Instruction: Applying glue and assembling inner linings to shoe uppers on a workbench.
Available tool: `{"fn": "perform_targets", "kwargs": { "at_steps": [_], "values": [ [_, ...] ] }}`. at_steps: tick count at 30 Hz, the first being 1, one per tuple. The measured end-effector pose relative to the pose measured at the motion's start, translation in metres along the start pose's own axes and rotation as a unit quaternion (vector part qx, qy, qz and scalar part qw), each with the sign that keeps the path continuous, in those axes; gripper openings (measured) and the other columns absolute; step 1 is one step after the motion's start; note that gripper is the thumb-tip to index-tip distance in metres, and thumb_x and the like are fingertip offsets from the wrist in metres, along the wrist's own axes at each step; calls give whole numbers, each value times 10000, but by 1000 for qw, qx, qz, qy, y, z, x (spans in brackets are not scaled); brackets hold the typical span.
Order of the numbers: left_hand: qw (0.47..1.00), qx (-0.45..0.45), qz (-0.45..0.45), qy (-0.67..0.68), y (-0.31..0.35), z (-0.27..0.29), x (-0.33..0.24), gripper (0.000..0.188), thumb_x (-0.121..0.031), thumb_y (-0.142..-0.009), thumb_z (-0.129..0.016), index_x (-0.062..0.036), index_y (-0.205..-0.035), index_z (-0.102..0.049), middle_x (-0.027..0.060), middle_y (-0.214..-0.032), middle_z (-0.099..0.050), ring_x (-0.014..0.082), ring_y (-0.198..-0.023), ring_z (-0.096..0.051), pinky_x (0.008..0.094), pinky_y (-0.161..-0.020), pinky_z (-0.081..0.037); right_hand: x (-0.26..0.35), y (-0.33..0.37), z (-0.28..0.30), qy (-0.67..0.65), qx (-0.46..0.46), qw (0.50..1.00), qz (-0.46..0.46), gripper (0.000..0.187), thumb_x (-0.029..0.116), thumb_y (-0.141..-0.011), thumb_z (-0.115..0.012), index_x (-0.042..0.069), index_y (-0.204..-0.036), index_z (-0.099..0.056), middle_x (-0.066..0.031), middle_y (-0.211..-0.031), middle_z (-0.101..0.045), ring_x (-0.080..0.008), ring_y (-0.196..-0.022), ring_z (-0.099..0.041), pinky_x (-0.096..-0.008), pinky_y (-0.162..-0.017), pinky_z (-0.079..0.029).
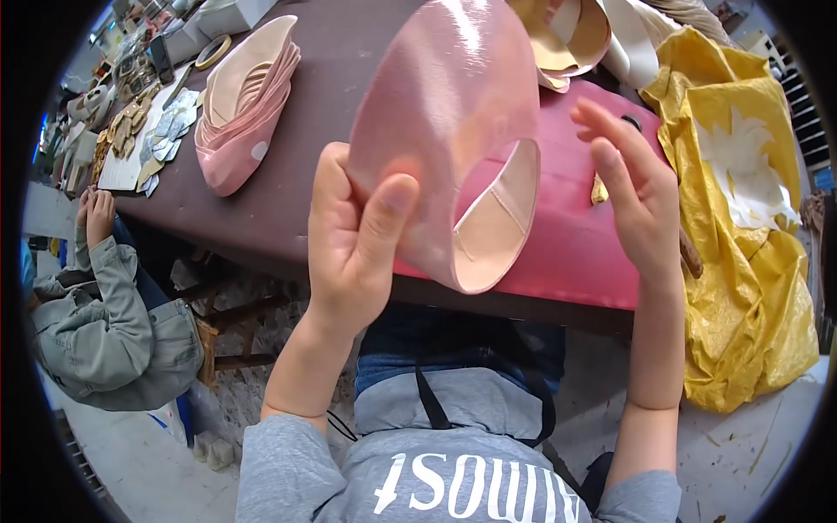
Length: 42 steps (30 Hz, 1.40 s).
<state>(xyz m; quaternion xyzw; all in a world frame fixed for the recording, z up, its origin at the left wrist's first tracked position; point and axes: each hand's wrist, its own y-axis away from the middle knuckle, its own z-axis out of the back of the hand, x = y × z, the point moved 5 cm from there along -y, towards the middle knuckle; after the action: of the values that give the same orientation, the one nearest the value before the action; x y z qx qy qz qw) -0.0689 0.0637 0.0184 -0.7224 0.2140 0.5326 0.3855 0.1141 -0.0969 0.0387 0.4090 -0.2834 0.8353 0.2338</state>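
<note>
Glossy pink shoe upper held up in the left hand; right hand free

Head view. The pink shoe upper [436,113] is raised in front of the wearer, above the near part of the table [340,61] and in front of a pink sheet [575,253]. Its broad, shiny outer face is toward the camera; the opening, at lower right, shows a pale lining [495,228] with a stitched seam.

Handling (judged): light; thin and pliant, with enough body to keep its curve in the air. The gloss suggests a smooth, perhaps slightly slippery skin that could crease or mark under a hard pinch. Unlikely to break. Best hold: the lined rim of the opening, or a flat thumb-and-finger pinch on the side wall.

Grip, left hand [359,235]: closed on the side of the upper, thumb pressed flat on the outer face. Fingers curl at the left edge; their tips are hidden, so their exact contact cannot be told.

Grip, right hand [635,196]: empty, fingers loosely bent and apart, raised to the right of the upper and not touching it.

Nearby: a nested stack of similar pink uppers [248,113] at left on the table; a yellow sack [732,305] beyond the right forearm.
</note>
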Motion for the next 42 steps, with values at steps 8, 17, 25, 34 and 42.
{"fn": "perform_targets", "kwargs": {
  "at_steps": [8,17,25,34,42],
  "values": [
    [994,76,30,-68,16,-21,-18,337,-297,-925,-673,-55,-1032,-466,5,-887,-510,63,-694,-431,197,-638,-401,19,-27,-6,-208,6,977,48,341,221,-941,-646,9,-1207,-641,-98,-1052,-691,-134,-919,-643,-204,-825,-505],
    [951,131,166,227,27,-37,28,759,-809,-695,-584,-116,-994,-509,132,-967,-663,256,-936,-659,447,-956,-497,-24,-31,-16,-493,-54,860,-118,256,238,-925,-670,14,-1050,-674,-54,-880,-695,-83,-733,-641,-186,-675,-532],
    [806,103,179,555,51,-43,61,413,-562,-967,-421,-167,-857,-475,3,-744,-604,143,-732,-641,387,-998,-451,-36,-24,-24,-441,-69,866,-224,308,272,-921,-668,-18,-1025,-655,-77,-869,-686,-87,-707,-631,-174,-639,-523],
    [739,86,216,633,59,-35,62,394,-525,-997,-385,-171,-845,-468,-27,-616,-518,94,-568,-562,354,-896,-487,-22,-27,-27,-437,-57,835,-329,309,233,-874,-701,-44,-1002,-657,-110,-861,-678,-110,-686,-624,-177,-599,-502],
    [599,25,371,710,99,-34,59,388,-453,-1042,-350,-148,-831,-465,-14,-553,-500,120,-477,-500,342,-815,-502,-9,-27,-9,-356,62,904,-227,240,175,-865,-680,-34,-982,-663,-102,-846,-663,-79,-633,-584,-177,-502,-462]
  ]
}}
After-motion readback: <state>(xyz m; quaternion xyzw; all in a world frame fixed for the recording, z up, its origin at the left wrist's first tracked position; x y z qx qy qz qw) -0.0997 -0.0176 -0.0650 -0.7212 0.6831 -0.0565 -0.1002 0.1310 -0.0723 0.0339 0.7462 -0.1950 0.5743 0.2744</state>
